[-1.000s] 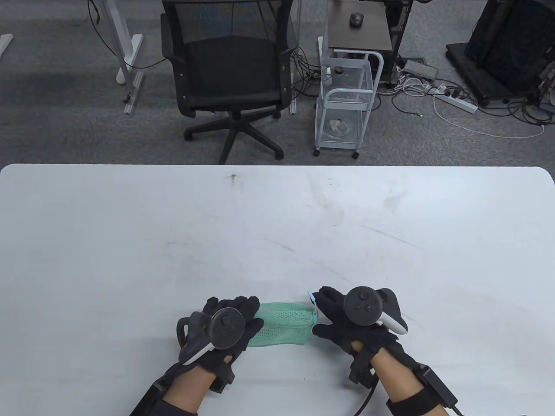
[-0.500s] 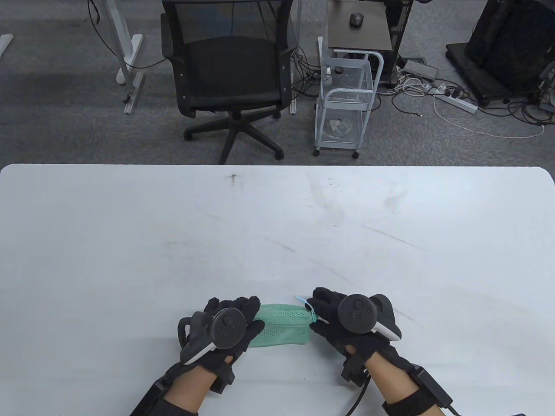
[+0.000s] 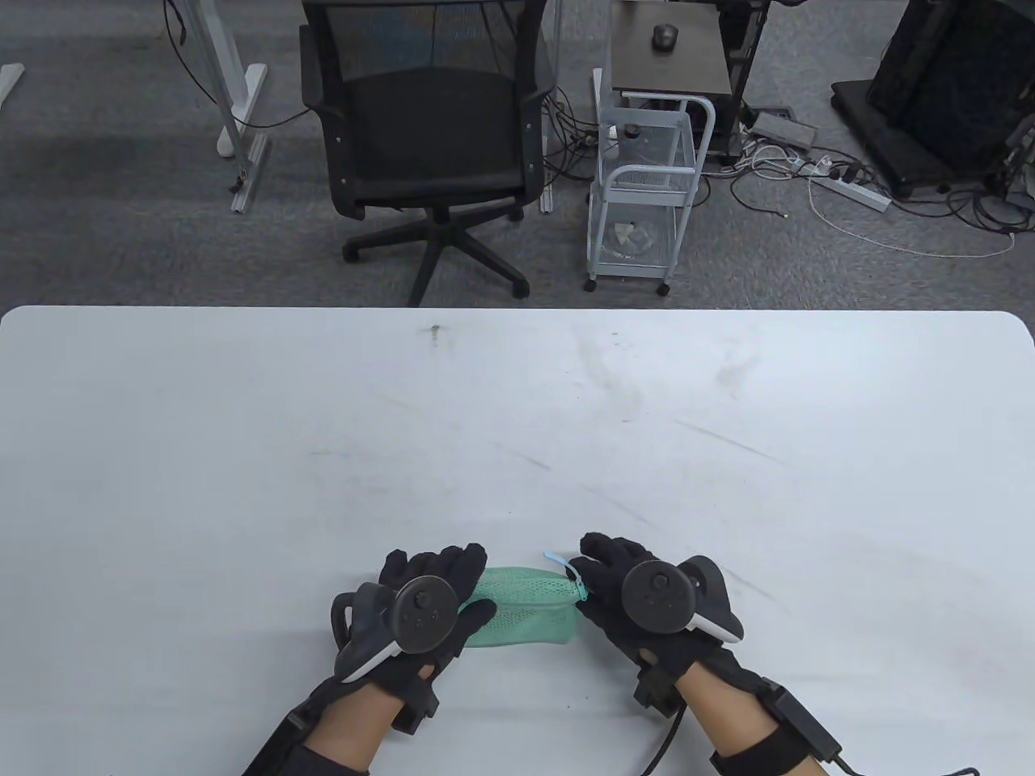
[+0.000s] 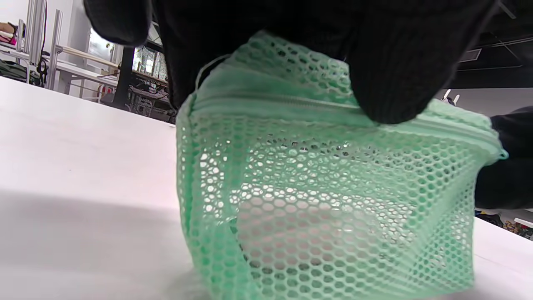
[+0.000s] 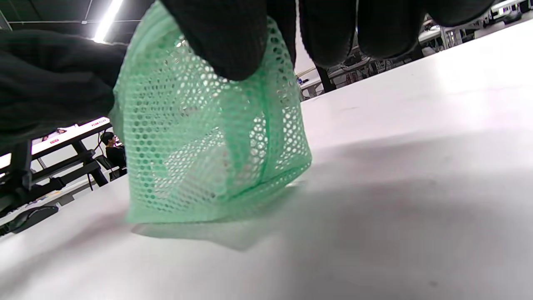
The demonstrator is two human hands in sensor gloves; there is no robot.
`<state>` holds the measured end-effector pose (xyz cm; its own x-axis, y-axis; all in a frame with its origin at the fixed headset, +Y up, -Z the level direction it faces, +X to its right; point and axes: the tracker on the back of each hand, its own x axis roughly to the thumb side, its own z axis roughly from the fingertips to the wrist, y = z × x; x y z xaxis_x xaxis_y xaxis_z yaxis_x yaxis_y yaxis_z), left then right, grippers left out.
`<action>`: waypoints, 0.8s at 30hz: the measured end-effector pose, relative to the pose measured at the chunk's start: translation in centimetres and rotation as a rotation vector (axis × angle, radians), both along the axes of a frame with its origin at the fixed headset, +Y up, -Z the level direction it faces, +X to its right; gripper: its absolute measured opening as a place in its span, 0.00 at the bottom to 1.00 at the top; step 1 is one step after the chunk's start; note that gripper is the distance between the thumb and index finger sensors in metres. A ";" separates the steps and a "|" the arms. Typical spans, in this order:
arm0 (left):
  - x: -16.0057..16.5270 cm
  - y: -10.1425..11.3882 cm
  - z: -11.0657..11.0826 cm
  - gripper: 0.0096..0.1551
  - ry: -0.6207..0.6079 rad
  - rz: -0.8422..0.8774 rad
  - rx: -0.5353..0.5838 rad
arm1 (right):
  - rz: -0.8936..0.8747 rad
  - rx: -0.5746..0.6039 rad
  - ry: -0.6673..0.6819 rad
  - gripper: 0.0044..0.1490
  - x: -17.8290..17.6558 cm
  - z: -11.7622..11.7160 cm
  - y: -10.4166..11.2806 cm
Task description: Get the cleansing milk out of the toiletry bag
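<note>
A small green mesh toiletry bag (image 3: 524, 608) with a zipper along its top stands on the white counter (image 3: 517, 420), near the front edge and between the two gloved hands. The left hand (image 3: 428, 602) grips the bag's left end, its fingers (image 4: 391, 79) curled over the top seam and pressing down on the zipper line. The right hand (image 3: 631, 594) holds the bag's right end, its fingers (image 5: 225, 41) bunched on the upper mesh there. A light blue zipper pull (image 3: 566, 570) sticks out just beside the right hand's fingertips; whether they pinch it cannot be told. Through the mesh, a pale, pinkish-white shape (image 4: 300, 233) lies low inside the bag, too blurred to make out clearly; it is probably the cleansing milk. Beyond the counter stand a black mesh office chair (image 3: 428, 137) and a white wire trolley (image 3: 647, 194) on the grey carpet.
</note>
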<state>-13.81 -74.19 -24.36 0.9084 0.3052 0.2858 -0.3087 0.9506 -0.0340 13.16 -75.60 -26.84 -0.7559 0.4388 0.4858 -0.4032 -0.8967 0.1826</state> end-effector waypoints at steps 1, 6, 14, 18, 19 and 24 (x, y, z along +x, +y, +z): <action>0.0 0.1 0.1 0.42 -0.002 0.002 0.009 | 0.013 0.021 -0.001 0.30 -0.2 0.1 0.1; 0.5 0.6 0.6 0.44 -0.024 0.003 0.055 | 0.091 0.109 0.011 0.29 -1.1 1.0 0.9; 2.4 1.2 1.9 0.45 -0.088 -0.045 0.137 | 0.188 0.227 0.048 0.28 -2.6 2.2 1.4; 3.2 1.4 2.4 0.46 -0.107 -0.064 0.169 | 0.241 0.296 0.069 0.28 -3.3 2.8 1.7; 3.3 1.4 2.4 0.46 -0.110 -0.067 0.175 | 0.266 0.327 0.079 0.28 -3.5 3.0 1.8; 3.5 1.4 2.6 0.43 -0.112 -0.080 0.194 | 0.353 0.424 0.107 0.28 -4.5 3.9 2.0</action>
<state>-10.31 -72.76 -21.78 0.8870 0.1631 0.4320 -0.2366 0.9640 0.1218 8.68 -73.62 -22.96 -0.7582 -0.0825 0.6468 -0.0643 -0.9777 -0.2001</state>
